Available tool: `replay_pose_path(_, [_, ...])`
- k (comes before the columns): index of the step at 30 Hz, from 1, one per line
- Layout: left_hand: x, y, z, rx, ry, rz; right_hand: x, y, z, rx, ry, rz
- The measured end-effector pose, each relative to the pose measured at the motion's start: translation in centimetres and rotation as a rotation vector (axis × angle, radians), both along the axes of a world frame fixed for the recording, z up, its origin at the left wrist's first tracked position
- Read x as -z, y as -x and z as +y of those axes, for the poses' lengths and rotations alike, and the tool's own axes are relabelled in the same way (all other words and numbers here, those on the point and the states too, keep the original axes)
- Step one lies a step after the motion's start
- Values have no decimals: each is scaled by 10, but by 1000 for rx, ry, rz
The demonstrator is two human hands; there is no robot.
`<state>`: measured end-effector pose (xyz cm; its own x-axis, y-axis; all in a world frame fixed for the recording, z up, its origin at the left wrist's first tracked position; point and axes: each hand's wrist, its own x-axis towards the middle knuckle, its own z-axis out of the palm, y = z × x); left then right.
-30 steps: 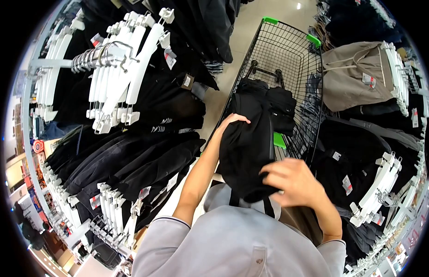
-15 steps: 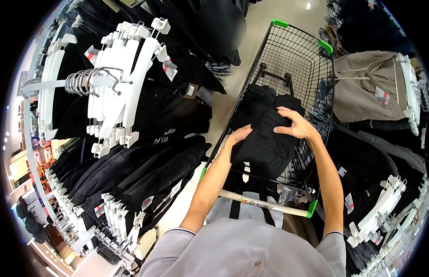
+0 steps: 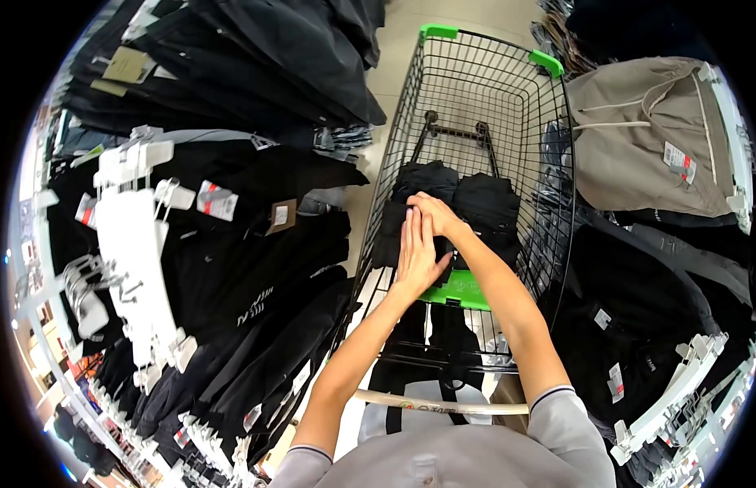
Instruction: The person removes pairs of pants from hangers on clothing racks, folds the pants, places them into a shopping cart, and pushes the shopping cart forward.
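Folded black garments lie in side-by-side piles at the near end of a black wire shopping cart. My left hand rests flat on the left pile, fingers stretched forward and thumb out to the right. Across its fingertips lies my right hand, palm down on the same pile with fingers extended. Neither hand grips anything that I can see. Just behind the piles shows a green plastic panel of the cart. The lower layers of the piles are hidden.
Dark clothes on white hangers crowd the left side. Beige drawstring trousers and more dark clothes hang close on the right. The cart's pale handle is in front of my body.
The black garment between my hands has gone down onto the left pile. My hands have come together on top of it. The green panel now shows, and the view has shifted.
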<state>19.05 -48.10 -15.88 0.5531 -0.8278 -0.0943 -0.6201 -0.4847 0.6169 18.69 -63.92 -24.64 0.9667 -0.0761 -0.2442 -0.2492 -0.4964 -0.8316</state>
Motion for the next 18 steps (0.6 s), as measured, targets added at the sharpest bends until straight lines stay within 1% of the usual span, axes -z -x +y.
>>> replay_pose_path(1, [16,-4,-7,14,19,-58,15,5,-4,34,-82,-77])
replay_pose_path(2, [36,-11,-10,84,31,-126,-4,11,-10,165,-73,-117])
replay_pose_path(3, [42,-14,-15,117,12,-114,-8,25,-22,227,5,-163])
replay_pose_path(5, [57,-16,-20,172,-113,-121,-28,58,-31,447,174,-21])
replay_pose_path(7, [83,-15,-14,168,-152,-149,-36,94,-28,460,407,77])
replay_pose_path(9, [113,-17,-15,130,-135,-171,-41,129,-34,272,177,-49])
replay_pose_path(11, [127,-20,-20,102,-148,-141,-73,132,-42,238,41,-23])
replay_pose_path(12, [133,-22,-22,90,-109,-134,-86,135,-47,289,-120,71])
replay_pose_path(13, [137,-22,-21,84,-76,-121,-114,130,-55,423,-374,282])
replay_pose_path(15, [150,-20,-19,75,-78,-114,-106,140,-61,567,-92,104])
replay_pose_path(16, [155,-22,-22,71,-64,-123,-99,138,-69,555,131,52])
replay_pose_path(17, [163,-20,-22,65,-51,-129,-88,133,-74,474,338,48])
replay_pose_path(18, [169,-22,-26,64,-47,-127,-79,125,-72,425,426,137])
